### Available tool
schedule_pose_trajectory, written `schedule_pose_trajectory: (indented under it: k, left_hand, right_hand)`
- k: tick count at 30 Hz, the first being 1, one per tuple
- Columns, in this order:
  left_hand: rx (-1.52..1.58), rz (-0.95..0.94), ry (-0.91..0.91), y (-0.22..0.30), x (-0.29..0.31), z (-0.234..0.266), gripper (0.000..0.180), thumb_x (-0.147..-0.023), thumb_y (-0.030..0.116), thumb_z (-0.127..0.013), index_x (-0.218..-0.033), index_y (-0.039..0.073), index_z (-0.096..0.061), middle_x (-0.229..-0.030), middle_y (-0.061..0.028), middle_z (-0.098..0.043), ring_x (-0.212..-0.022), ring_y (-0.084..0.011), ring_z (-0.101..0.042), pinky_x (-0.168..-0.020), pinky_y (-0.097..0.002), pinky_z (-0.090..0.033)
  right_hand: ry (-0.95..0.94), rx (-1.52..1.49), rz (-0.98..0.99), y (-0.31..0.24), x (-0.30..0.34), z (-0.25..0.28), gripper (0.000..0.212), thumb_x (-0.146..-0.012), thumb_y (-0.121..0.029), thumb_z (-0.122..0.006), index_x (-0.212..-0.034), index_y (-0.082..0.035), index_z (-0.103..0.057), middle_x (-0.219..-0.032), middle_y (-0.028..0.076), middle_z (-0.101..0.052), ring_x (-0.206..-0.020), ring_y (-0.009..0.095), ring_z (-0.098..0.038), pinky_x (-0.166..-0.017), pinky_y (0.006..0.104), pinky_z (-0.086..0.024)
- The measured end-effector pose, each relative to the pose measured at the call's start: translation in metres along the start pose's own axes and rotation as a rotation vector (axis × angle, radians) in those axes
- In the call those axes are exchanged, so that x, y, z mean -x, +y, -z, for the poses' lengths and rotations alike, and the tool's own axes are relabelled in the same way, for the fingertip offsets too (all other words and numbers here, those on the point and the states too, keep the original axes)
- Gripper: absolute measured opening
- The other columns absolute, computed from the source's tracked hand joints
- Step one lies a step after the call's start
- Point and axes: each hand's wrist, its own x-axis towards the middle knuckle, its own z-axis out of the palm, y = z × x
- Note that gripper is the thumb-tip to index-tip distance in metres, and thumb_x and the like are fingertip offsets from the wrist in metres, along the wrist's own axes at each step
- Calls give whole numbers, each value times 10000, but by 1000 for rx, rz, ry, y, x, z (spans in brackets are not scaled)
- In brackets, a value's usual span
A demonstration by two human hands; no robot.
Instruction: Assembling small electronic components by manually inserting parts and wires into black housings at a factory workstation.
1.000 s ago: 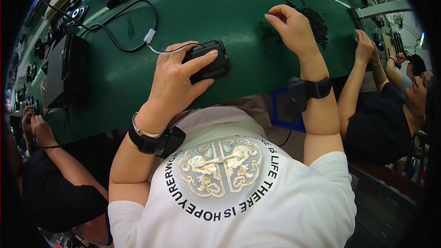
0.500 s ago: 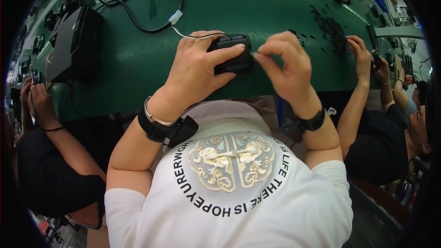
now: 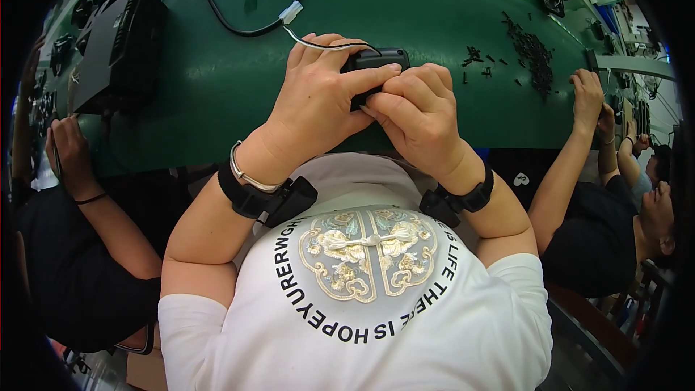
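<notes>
A small black plastic device (image 3: 391,57) with rounded corners lies on the green table, partly covered by my fingers. My left hand (image 3: 317,94) is wrapped over its left side, thumb across the top. Closed in a pinch, my right hand (image 3: 426,107) presses against the device's near right side; whatever its fingertips hold is hidden. Thin black and white wires (image 3: 326,47) run from the device past my left fingers to a white connector (image 3: 291,12). From there a thick black cable (image 3: 242,33) loops to the far left.
At left stands a black box (image 3: 116,58) with a cord. Small black parts lie in a heap (image 3: 534,58) at right, with several loose ones (image 3: 474,55) nearer me. A co-worker's hand (image 3: 588,94) rests at the right table edge; another's hand (image 3: 70,146) is at the left.
My right hand has moved left from beside the device onto its near right side. Its fingertips showed a small pale thing before; that is now hidden. The left hand keeps its hold.
</notes>
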Motion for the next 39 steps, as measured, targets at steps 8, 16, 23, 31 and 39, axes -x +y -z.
schedule_pose_trajectory:
  k: [8, 16, 23, 31, 39]
  left_hand:
    - [7, 10, -51, 7, -7, -2, 523, -629, 152, -829, -1129, 253, -718, -1189, -109, -622, -1171, -319, -526, -1042, -471, -334]
    - [12, 32, -113, 16, -21, -10, 557, -624, 145, -839, -1157, 233, -705, -1189, -118, -612, -1169, -323, -521, -1062, -481, -316]
    - [-5, 44, -108, 14, -20, -2, 561, -629, 149, -838, -1166, 240, -700, -1202, -119, -607, -1176, -325, -518, -1075, -496, -303]
    - [-6, 40, -102, 12, -9, 8, 548, -643, 180, -834, -1165, 266, -693, -1235, -113, -591, -1219, -319, -490, -1081, -542, -281]
    - [-30, 48, -129, 3, 2, 15, 485, -634, 229, -843, -1101, 259, -716, -1255, -110, -572, -1231, -318, -472, -1098, -564, -249]
  right_hand:
    - [61, 78, -232, 31, 34, 58, 155, -778, -20, -740, -924, -47, -695, -874, 36, -623, -734, 179, -571, -688, 293, -452]
    - [2, -21, -657, 80, 60, 91, 148, -813, -12, -738, -953, -1, -691, -871, 52, -641, -707, 131, -588, -618, 234, -480]
    - [-45, 114, -406, 82, 56, 85, 102, -831, -11, -717, -927, 3, -686, -858, 56, -632, -665, 160, -575, -608, 252, -480]
    - [-101, -210, -445, 44, -15, 75, 45, -873, -27, -664, -906, 3, -668, -854, 80, -601, -734, 211, -585, -639, 286, -484]
    - [-291, -330, -267, 28, -57, 17, 54, -874, -66, -661, -914, -36, -682, -817, 75, -571, -740, 236, -576, -638, 319, -477]
